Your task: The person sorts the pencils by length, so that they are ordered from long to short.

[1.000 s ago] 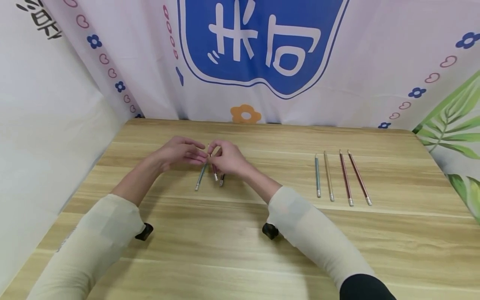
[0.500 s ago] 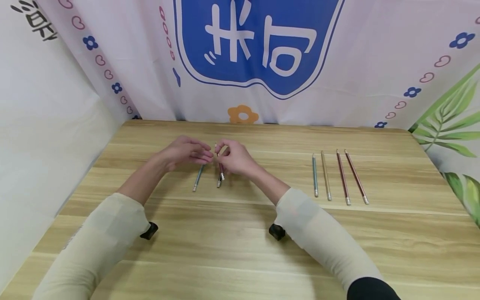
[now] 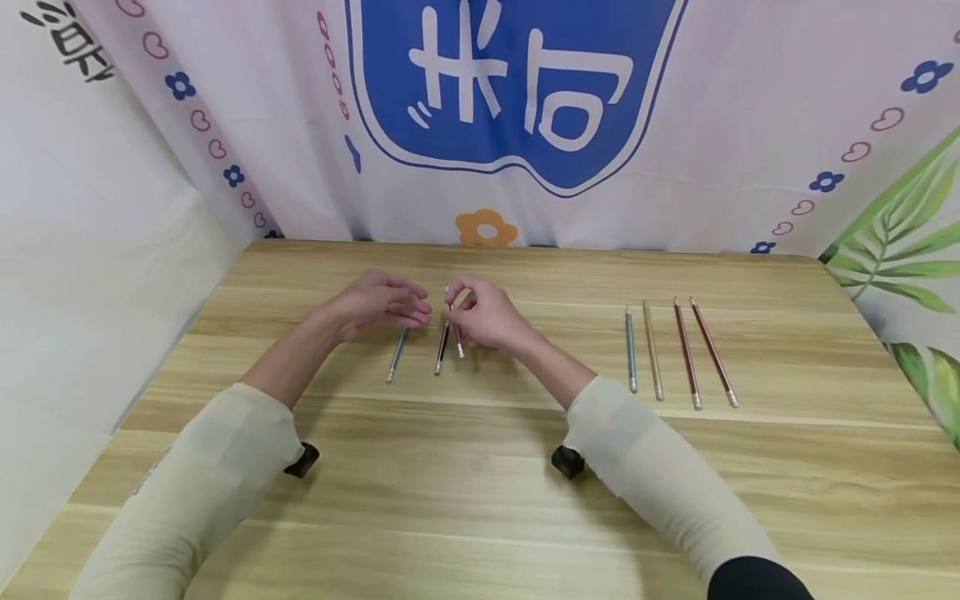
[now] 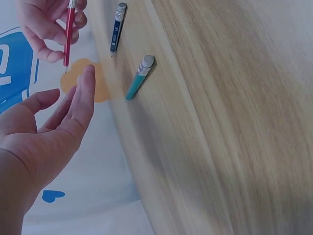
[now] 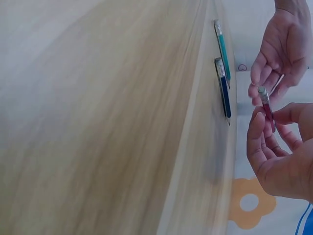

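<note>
My right hand (image 3: 487, 314) pinches a red pencil (image 3: 460, 342) between thumb and fingers. In the right wrist view this red pencil (image 5: 267, 107) has its eraser end sticking out above the fingertips. A dark navy pencil (image 3: 442, 350) lies on the table just left of it, its upper part running up beside the right hand. Farther left is a teal pencil (image 3: 397, 358), partly hidden beneath my left hand (image 3: 381, 300). That hand hovers with fingers extended and relaxed, holding nothing, as the left wrist view shows of the left hand (image 4: 58, 127).
On the table (image 3: 465, 483) to the right, a teal pencil (image 3: 631, 350), a yellow pencil (image 3: 653, 350) and two red pencils, one left (image 3: 687, 354) and one right (image 3: 714, 353), lie in a row, erasers toward me. A printed curtain (image 3: 300, 167) hangs behind the table's far edge.
My right hand has moved right with the red pencil, away from the left hand and off the navy pencil, which now shows more. The left hand has shifted slightly right, still relaxed.
</note>
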The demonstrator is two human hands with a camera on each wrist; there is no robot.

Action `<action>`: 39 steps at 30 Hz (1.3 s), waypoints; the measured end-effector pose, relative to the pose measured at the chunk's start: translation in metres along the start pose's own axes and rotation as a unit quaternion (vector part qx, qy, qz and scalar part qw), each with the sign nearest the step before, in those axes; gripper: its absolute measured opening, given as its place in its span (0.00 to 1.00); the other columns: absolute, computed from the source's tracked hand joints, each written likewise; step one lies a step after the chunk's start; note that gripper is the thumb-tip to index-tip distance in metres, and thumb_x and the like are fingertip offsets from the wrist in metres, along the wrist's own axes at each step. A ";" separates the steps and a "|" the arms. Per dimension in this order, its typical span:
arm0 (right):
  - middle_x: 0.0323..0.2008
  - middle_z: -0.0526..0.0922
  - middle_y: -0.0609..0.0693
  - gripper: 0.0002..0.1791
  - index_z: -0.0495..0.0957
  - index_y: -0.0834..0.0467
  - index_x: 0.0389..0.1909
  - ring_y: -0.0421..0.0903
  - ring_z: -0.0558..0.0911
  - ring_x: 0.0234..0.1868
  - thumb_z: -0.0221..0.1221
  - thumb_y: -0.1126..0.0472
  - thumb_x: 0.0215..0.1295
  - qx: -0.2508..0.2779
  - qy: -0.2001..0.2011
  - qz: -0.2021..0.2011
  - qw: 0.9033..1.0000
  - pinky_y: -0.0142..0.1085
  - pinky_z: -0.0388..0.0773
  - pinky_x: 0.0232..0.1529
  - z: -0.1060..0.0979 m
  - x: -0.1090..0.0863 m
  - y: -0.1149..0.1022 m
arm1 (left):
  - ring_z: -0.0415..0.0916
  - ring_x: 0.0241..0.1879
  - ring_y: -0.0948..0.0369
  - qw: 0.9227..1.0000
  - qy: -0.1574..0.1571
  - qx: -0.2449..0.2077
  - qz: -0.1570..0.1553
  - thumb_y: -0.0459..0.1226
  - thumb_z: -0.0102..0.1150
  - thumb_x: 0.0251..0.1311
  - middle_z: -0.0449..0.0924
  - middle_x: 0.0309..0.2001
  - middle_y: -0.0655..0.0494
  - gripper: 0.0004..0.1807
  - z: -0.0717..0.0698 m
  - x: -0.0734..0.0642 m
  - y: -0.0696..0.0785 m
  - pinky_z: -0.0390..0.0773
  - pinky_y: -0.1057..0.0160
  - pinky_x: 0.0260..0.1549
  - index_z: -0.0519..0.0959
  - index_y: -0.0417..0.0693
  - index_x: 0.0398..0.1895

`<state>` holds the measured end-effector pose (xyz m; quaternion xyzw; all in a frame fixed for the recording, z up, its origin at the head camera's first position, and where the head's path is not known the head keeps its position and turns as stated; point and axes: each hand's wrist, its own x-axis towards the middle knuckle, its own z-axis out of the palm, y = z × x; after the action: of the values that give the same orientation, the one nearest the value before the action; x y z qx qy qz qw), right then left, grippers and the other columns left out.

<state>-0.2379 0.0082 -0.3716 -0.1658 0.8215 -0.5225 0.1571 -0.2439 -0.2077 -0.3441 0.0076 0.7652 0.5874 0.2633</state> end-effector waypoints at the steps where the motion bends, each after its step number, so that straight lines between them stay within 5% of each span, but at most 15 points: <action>1: 0.35 0.84 0.59 0.12 0.76 0.65 0.54 0.44 0.81 0.26 0.59 0.70 0.72 0.001 0.002 0.001 1.000 0.43 0.88 0.28 -0.001 -0.001 0.001 | 0.84 0.52 0.52 1.000 0.001 0.007 0.002 0.29 0.42 0.78 0.73 0.63 0.24 0.23 0.000 0.000 -0.001 0.82 0.53 0.62 0.63 0.21 0.71; 7: 0.32 0.82 0.56 0.12 0.76 0.65 0.53 0.45 0.81 0.26 0.59 0.70 0.72 0.001 0.014 0.012 1.000 0.40 0.86 0.26 -0.010 -0.006 0.006 | 0.84 0.50 0.47 0.996 0.022 0.085 0.026 0.28 0.48 0.77 0.78 0.55 0.27 0.21 -0.002 -0.002 -0.007 0.87 0.56 0.55 0.67 0.21 0.67; 15: 0.31 0.81 0.55 0.10 0.76 0.65 0.51 0.45 0.81 0.26 0.59 0.71 0.71 -0.009 0.025 0.017 1.000 0.39 0.85 0.25 -0.021 -0.011 0.015 | 0.80 0.31 0.60 0.982 0.051 0.167 0.067 0.23 0.57 0.66 0.83 0.36 0.40 0.17 -0.004 -0.009 -0.017 0.84 0.67 0.29 0.73 0.19 0.55; 30: 0.31 0.81 0.55 0.12 0.76 0.66 0.52 0.44 0.80 0.24 0.58 0.70 0.70 -0.021 0.050 0.032 0.998 0.40 0.85 0.25 -0.053 -0.021 0.030 | 0.74 0.25 0.61 0.957 0.055 0.283 0.032 0.27 0.72 0.59 0.77 0.26 0.52 0.14 0.003 -0.002 -0.025 0.75 0.71 0.22 0.76 0.30 0.43; 39: 0.32 0.80 0.56 0.12 0.75 0.66 0.53 0.44 0.80 0.26 0.56 0.70 0.71 -0.033 0.061 0.038 0.997 0.42 0.86 0.27 -0.073 -0.031 0.037 | 0.79 0.25 0.59 0.961 0.051 0.271 0.038 0.23 0.69 0.60 0.80 0.27 0.47 0.14 0.004 0.000 -0.028 0.84 0.67 0.24 0.75 0.29 0.44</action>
<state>-0.2460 0.0958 -0.3732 -0.1072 0.8518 -0.4983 0.1211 -0.2341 -0.2122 -0.3699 0.0779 0.9072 0.3673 0.1899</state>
